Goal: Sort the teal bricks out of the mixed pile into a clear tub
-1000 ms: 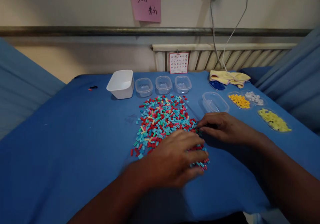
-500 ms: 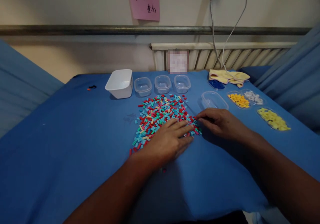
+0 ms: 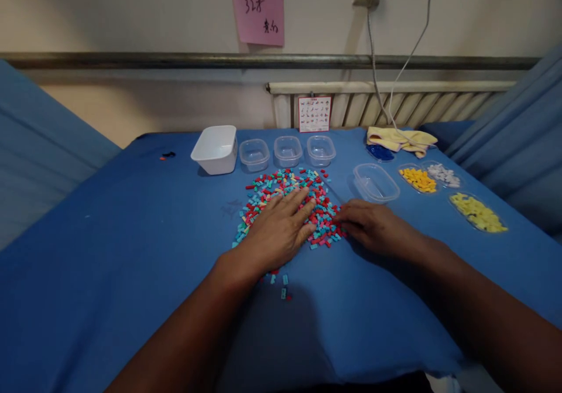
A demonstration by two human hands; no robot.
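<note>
At the centre of the frame, the pile of small bricks (image 3: 290,197) is spread on the blue bench (image 3: 132,235). The left hand (image 3: 276,232) is laid flat, fingers splayed, over the pile; the right hand (image 3: 373,226) is rested palm-down at its right edge, nothing gripped.

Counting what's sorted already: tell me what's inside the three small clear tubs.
All three clear tubs look empty; their blue bottoms show through. The white tub beside them tilts away, so its floor is hidden.
</note>
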